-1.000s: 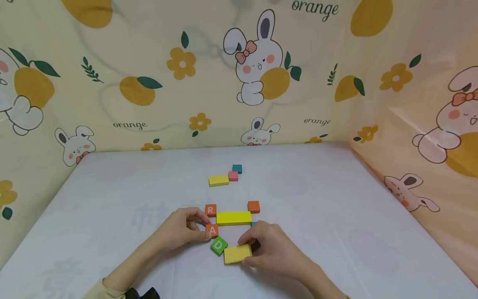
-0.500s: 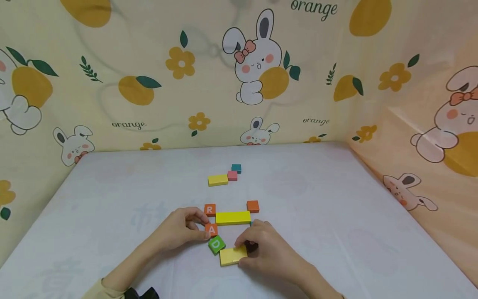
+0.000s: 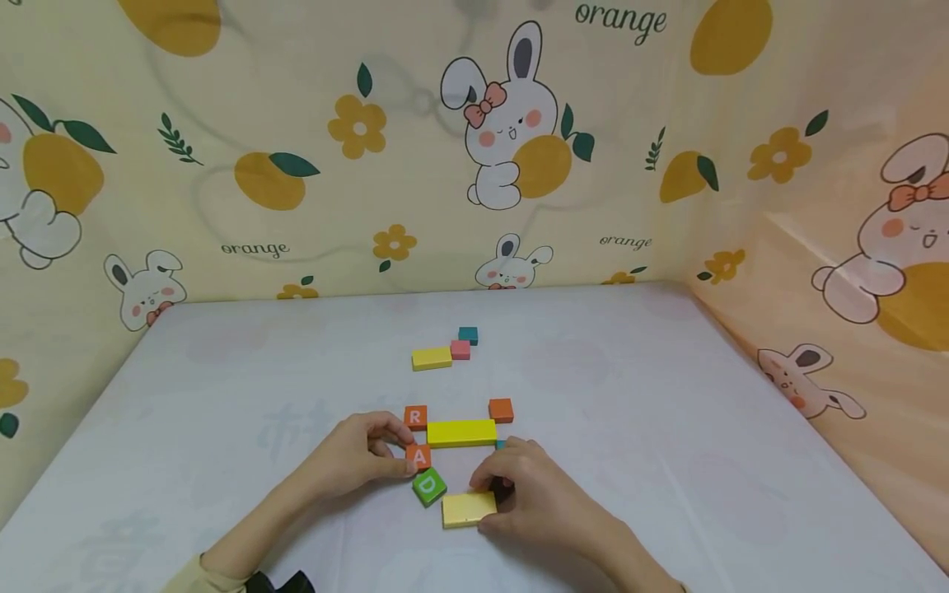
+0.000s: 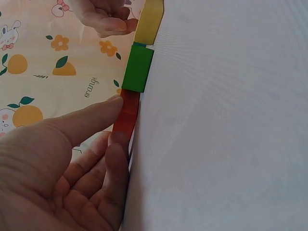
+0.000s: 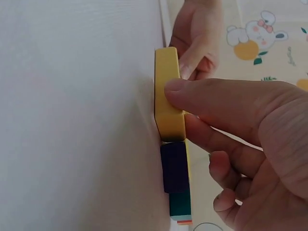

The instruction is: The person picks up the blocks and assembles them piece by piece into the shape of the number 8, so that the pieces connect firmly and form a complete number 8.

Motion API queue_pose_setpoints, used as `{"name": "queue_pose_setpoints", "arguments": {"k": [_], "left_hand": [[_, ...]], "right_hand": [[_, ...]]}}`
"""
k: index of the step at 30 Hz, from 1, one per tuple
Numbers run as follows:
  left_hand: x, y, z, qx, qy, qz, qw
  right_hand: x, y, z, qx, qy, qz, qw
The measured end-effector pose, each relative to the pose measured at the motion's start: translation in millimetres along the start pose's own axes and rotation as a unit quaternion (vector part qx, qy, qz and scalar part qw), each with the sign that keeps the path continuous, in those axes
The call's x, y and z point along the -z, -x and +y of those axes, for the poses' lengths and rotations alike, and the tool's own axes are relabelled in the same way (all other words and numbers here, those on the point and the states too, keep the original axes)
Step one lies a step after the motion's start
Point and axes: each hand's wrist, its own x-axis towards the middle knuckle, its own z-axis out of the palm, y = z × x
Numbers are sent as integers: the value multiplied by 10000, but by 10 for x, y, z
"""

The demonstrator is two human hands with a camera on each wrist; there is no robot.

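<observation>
My left hand [image 3: 363, 451] pinches an orange letter block marked A [image 3: 418, 457] between thumb and fingers. Just below it, tilted, lies a green letter block marked D [image 3: 429, 487]. A short yellow block [image 3: 467, 511] is held by my right hand [image 3: 535, 494], whose thumb presses its near side in the right wrist view. A small gap shows between that block and the green one in the head view. A dark purple block [image 5: 174, 167] sits beyond the yellow block, mostly hidden by my right hand in the head view, with a teal block [image 5: 180, 204] past it.
A long yellow block [image 3: 462, 433] lies between an orange R block [image 3: 415, 417] and a plain orange block [image 3: 501, 410]. Farther back stand another yellow block [image 3: 432, 358], a pink block [image 3: 460, 350] and a teal block [image 3: 468, 335]. Patterned cloth [image 3: 415, 165] walls the white table.
My right hand slid the short yellow block left against the green D block, which shifted and turned slightly, then moved it a little back right. My left hand stayed on the A block.
</observation>
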Motion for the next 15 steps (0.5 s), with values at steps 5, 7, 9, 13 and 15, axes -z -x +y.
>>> {"name": "queue_pose_setpoints", "arguments": {"k": [5, 7, 9, 13, 15], "left_hand": [[0, 0, 5, -18, 9, -19, 10000], [1, 0, 9, -15, 19, -24, 10000], [4, 0, 10, -15, 44, -42, 10000], [8, 3, 4, -21, 99, -93, 9999], [10, 5, -2, -31, 117, -118, 9999]], "right_hand": [[0, -10, 9, 118, 48, 26, 9999], [-11, -16, 17, 185, 86, 92, 9997], [-23, -21, 23, 273, 119, 154, 9994], [-41, -29, 26, 336, 211, 156, 9991], [-44, -32, 21, 335, 252, 133, 9990]]}}
